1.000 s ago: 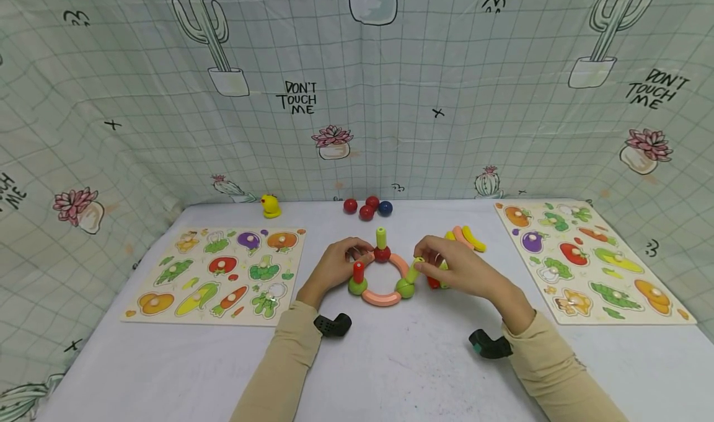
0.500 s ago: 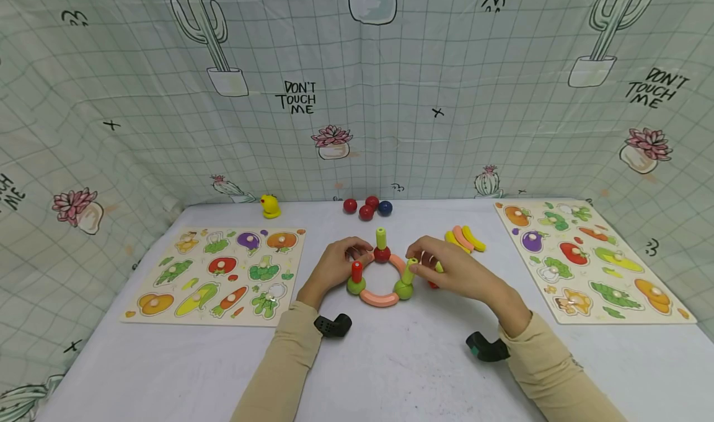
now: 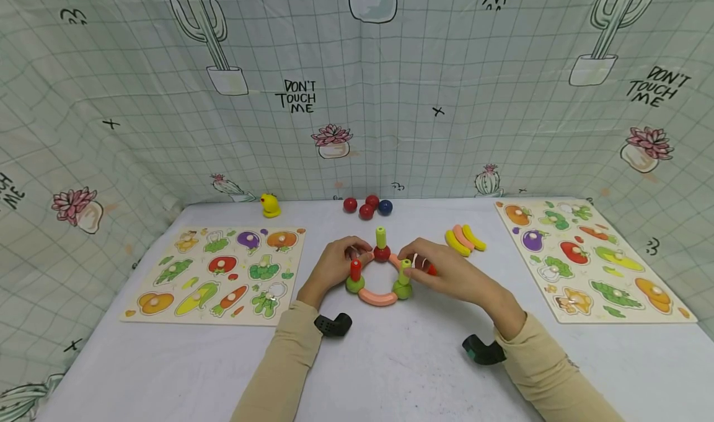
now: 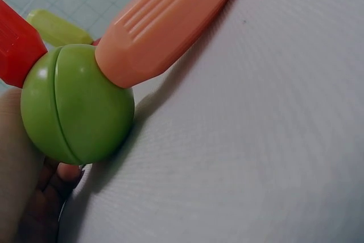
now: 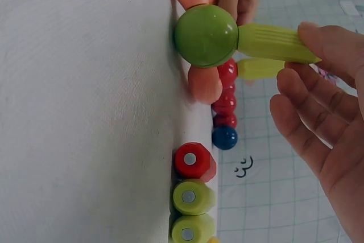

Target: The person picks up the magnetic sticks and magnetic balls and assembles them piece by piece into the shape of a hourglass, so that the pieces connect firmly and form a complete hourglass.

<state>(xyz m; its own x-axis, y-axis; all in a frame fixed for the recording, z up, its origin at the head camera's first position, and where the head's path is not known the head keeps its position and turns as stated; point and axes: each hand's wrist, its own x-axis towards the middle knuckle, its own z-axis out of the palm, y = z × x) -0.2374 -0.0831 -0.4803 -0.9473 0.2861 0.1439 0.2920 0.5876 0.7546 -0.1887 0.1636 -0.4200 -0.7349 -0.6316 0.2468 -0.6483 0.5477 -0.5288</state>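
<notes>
A ring of salmon curved magnetic rods [image 3: 377, 297] and balls lies mid-table. Thumb and fingertips of my right hand [image 3: 449, 270] pinch the top of a yellow-green magnetic rod [image 5: 270, 41], which stands on the ring's right green ball [image 5: 206, 35]. At the ring's far left side, my left hand [image 3: 334, 262] curls its fingers round a curved rod, mostly hidden behind the fingers. Close to that hand, a red rod [image 3: 356, 269] rises from the left green ball [image 4: 79, 103]. Another yellow-green rod [image 3: 381, 237] stands on the red ball [image 3: 382, 253] at the back.
Beside the right hand lie a red rod [image 5: 193, 160] and yellow-green rods [image 5: 192, 197]. Further back are yellow and salmon curved rods [image 3: 465, 239], red balls [image 3: 365, 211], a blue ball [image 3: 385, 207] and a yellow duck [image 3: 270, 206]. Vegetable puzzle boards flank both sides [image 3: 214, 273].
My right hand has moved left, bringing the pinched rod from a rightward tilt to nearly upright on its ball. The ring's near part has shifted slightly left. My left hand stays nearly still.
</notes>
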